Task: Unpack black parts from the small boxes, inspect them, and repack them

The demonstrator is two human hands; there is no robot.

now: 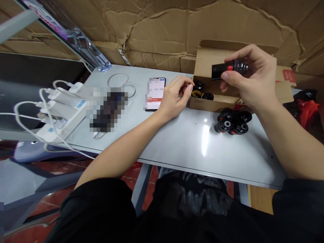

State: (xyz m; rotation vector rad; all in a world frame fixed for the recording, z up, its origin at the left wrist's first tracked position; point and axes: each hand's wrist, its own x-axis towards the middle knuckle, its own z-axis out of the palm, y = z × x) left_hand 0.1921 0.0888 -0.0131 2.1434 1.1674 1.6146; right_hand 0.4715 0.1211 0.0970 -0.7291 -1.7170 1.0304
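Black cylindrical part point(218, 72) with red detail, head view: gripped in the right hand point(257, 74), thumb and fingers clamped on its narrower end, wide end pointing left. It's off the desk point(177, 145), raised over the open cardboard box point(214, 106) near the back edge, right of centre. Left hand point(177, 96) is at the box's left end, fingers curled, thumb and index tips close together; can't tell if it pinches anything or touches the box. Hands are apart from each other.

Inside the box, left half: several black parts point(208, 96), one with a yellow ring point(196, 94). Box flap up at the back. Four more black parts point(229, 125) with red bits stand bunched on the desk between box and front edge, below the right wrist.

Phone point(154, 91), screen lit with a timer, lies near the back edge, just left of the left hand. Pixelated item point(108, 111) further left, thin white cable by it. White power strip point(59, 130) with plugs along the left edge. Clear bottle point(86, 49) near the back-left corner. Brown cardboard point(157, 30) behind the back edge. Red and black bags point(307, 109) by the right edge.
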